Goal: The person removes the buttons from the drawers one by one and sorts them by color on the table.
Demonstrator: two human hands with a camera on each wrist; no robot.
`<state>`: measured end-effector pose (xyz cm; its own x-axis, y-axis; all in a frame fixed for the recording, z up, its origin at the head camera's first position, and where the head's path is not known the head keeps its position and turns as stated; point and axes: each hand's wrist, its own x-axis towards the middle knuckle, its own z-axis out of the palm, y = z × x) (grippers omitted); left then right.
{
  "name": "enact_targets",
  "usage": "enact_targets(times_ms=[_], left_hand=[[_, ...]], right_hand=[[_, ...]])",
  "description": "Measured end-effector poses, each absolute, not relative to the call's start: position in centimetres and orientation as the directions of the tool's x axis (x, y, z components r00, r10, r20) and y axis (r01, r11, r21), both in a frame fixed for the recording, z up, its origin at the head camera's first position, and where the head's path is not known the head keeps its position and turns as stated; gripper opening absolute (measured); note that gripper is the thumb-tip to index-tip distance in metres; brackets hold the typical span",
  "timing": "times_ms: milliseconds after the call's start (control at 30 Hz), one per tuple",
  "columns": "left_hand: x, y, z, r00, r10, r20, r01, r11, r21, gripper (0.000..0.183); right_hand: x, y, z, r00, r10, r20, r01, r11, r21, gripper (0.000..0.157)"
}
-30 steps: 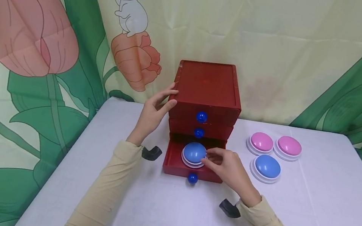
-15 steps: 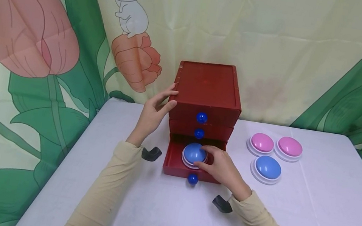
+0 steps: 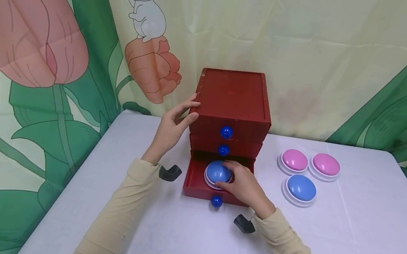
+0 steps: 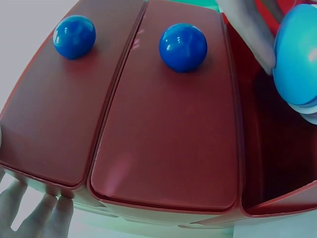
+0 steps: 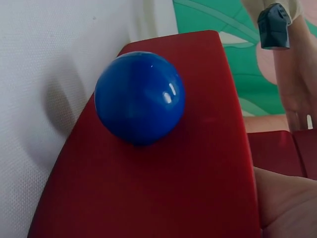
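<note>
A dark red cabinet (image 3: 233,94) of three drawers with blue ball knobs stands at the table's back. Its bottom drawer (image 3: 195,188) is pulled out, and a blue domed push button (image 3: 217,171) with a white base sits inside. My right hand (image 3: 245,186) holds that push button by its right side, thumb in front and fingers behind. My left hand (image 3: 170,128) rests against the cabinet's left side with relaxed, spread fingers. In the left wrist view, fingertips (image 4: 57,218) touch the cabinet wall. The bottom drawer's knob (image 5: 141,98) fills much of the right wrist view.
Right of the cabinet, two pink push buttons (image 3: 294,160) and another blue push button (image 3: 301,188) stand on the white tablecloth (image 3: 188,245). A printed curtain (image 3: 311,72) with plants and a rabbit hangs behind the table.
My right hand has moved left over the blue push button in the drawer, its fingers now further round the dome. The left hand and cabinet stay where they were.
</note>
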<state>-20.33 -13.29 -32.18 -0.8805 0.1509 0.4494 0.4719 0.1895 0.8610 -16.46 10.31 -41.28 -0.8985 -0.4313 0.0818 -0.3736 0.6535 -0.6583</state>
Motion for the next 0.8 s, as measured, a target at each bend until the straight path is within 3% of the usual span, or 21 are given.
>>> enact_targets(times_ms=[400,800], left_hand=[[-20.34,-13.25,-32.21,-0.879,0.152,0.451,0.474,0.190,0.860,0.036],[-20.30,-13.31,-32.19,-0.883,0.149,0.445,0.467,0.203,0.860,0.037]], right_hand=[[-17.09,9.84,-41.70,-0.890,-0.452,0.062,-0.380,0.658,-0.650,0.068],[-17.13,9.74,-42.13,-0.902,-0.413,0.124,-0.388,0.651,-0.652,0.064]])
